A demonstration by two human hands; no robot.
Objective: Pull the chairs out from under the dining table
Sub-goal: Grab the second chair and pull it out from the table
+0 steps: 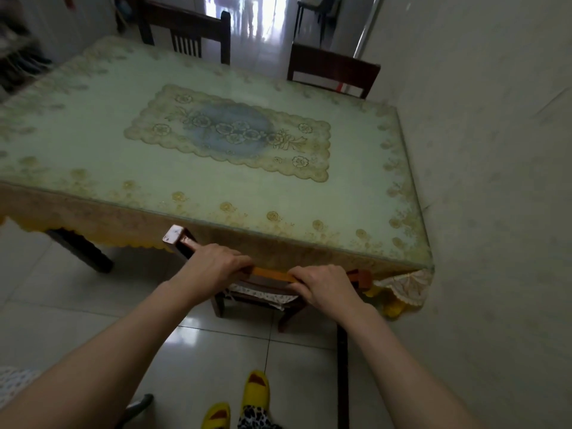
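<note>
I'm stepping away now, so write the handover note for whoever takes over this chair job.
Left hand and right hand: both shut on the top rail of the near chair, a firm two-handed grip.
Near chair: still tucked under the dining table, seat partly showing.
Two far chairs, one and another, stand at the table's opposite side.
Done: nothing pulled clear yet.
Left: draw this chair back, then the others.

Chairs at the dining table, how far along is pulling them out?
Nothing looks finished yet. In hand: the left hand and right hand grip the top rail of the near chair, its seat still under the table. Left: the two far chairs, both close against the opposite edge.
</note>
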